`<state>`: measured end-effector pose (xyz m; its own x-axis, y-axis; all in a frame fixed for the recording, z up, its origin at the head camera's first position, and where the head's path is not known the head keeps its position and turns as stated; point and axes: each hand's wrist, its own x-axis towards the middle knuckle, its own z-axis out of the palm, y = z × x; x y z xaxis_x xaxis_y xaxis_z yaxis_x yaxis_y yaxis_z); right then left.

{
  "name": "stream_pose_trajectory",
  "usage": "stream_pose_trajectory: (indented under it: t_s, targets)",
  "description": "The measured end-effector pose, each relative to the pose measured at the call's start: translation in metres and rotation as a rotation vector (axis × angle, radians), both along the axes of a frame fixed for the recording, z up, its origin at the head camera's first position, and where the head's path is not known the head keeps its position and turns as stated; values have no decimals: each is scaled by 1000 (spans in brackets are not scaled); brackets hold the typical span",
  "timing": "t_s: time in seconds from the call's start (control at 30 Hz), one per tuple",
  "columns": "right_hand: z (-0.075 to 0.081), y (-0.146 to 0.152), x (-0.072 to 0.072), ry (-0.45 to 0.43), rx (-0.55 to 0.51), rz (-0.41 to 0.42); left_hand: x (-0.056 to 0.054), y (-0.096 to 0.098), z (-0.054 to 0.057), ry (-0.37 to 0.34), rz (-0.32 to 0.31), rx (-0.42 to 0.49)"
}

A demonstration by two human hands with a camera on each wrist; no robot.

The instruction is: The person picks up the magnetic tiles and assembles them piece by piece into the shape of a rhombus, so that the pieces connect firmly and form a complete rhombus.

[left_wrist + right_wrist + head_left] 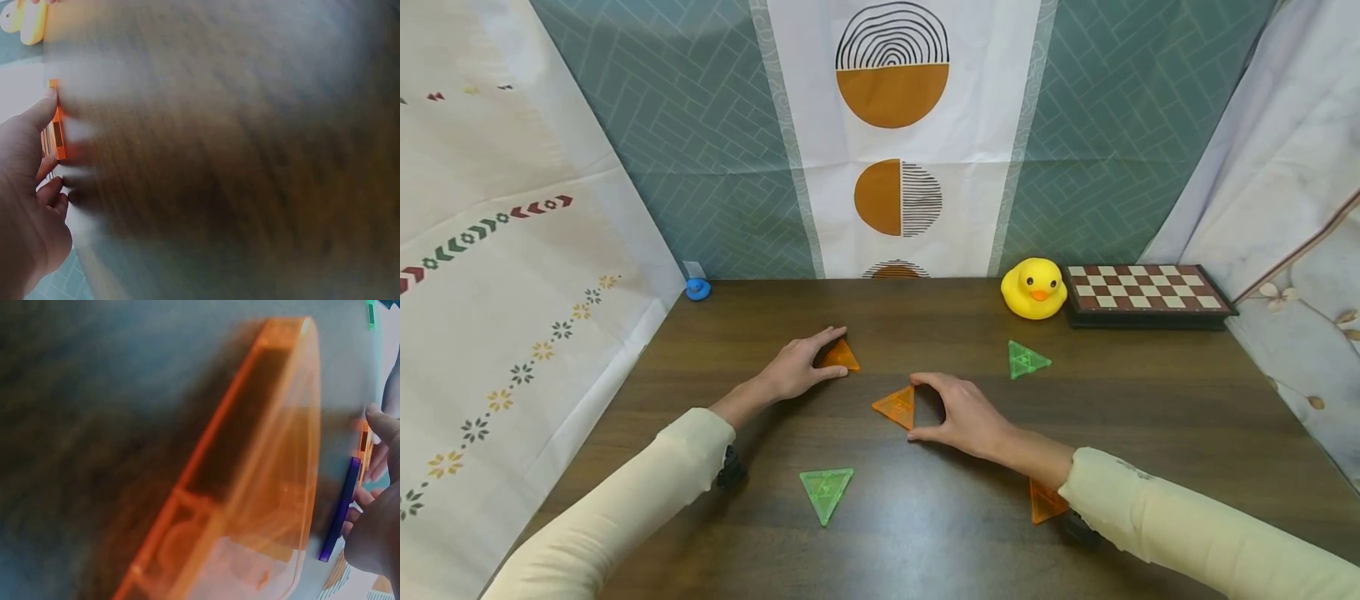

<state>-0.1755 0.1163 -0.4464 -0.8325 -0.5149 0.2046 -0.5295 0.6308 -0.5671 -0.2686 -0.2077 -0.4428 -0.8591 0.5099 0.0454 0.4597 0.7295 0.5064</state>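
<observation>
My left hand (795, 367) pinches an orange see-through triangular tile (841, 357) on the table, thumb at one corner and a finger at another. The same tile (60, 134) stands edge-on in the left wrist view. My right hand (973, 415) spans a second orange tile (897, 406), with index finger and thumb at its two right corners. In the right wrist view, a purple tile (340, 509) shows beside the right fingers; I cannot make it out in the head view. A third orange tile (1045, 502) lies partly under my right forearm.
Green triangular tiles lie at front left (826, 493) and back right (1026, 360). A yellow rubber duck (1033, 288) stands beside a checkered board (1150, 292) at the back right. A small blue duck (697, 289) sits at the back left corner. Cloths hang around the wooden table (925, 533).
</observation>
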Motion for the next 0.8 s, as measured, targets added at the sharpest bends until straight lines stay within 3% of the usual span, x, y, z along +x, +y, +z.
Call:
stream_pose_trajectory:
  t_s: [0.43, 0.8]
  targets:
    - [-1, -2, 0, 19, -9, -10, 1, 2, -1, 64, -14, 24]
    - [-3, -3, 1, 24, -12, 0, 2, 4, 2, 70, -6, 21]
